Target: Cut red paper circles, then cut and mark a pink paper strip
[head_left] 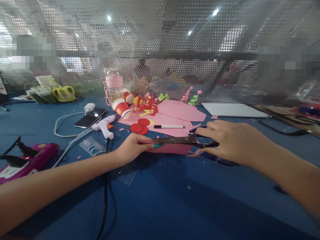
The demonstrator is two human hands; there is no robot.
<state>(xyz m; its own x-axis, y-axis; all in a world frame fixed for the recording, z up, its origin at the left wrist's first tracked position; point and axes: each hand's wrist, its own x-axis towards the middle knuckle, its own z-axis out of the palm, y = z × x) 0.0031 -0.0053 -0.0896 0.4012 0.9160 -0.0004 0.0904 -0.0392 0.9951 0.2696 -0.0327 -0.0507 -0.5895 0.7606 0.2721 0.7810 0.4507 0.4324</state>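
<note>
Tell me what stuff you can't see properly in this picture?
Head view only:
- Scissors: handles hidden under the right hand.
- Pink paper: its left end covered by the left hand fingers.
- Behind the mesh screen: people and shelves blurred.
- Purple device: cut off by the left edge.
- Clear ruler: markings too small.

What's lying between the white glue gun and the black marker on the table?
Head view: two red paper circles lie between the glue gun and the marker.
</note>
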